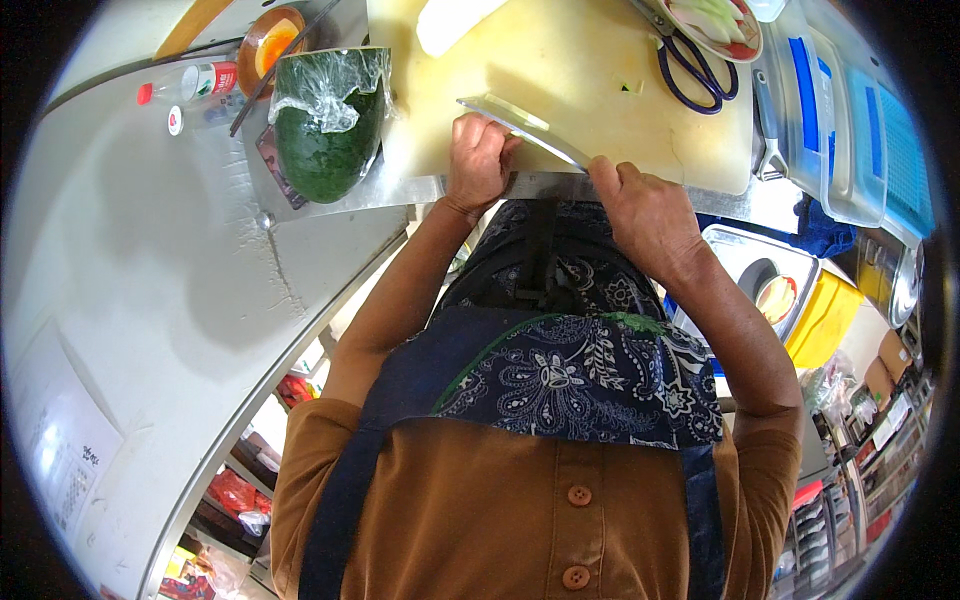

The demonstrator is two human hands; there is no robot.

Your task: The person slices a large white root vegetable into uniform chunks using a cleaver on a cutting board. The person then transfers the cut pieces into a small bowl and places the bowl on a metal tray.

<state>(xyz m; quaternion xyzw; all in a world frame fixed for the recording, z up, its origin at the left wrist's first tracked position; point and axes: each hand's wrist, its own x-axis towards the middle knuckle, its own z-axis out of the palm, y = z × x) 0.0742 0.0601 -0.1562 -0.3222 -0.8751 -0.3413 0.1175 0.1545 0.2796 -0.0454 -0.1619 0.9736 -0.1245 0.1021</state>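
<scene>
My right hand (649,214) grips a kitchen knife (551,142) at the near edge of the yellowish cutting board (570,60). The blade slants up and left over the board, and a pale slice (517,110) lies along its far side. Beside the blade, my left hand (478,157) is curled, its fingertips pressed on a small pale piece (514,136) mostly hidden by the hand and the knife. A large white chunk (454,22) rests farther back on the board. Tiny green-edged scraps (631,87) lie to the right.
Left of the board stands a cut dark green melon (326,142) partly in cling film, beside a brown bowl (251,49) with chopsticks (289,52) and bottles (202,80). Scissors (697,75), a plate of pale slices (748,46), a peeler (766,112) and plastic containers (847,150) sit right.
</scene>
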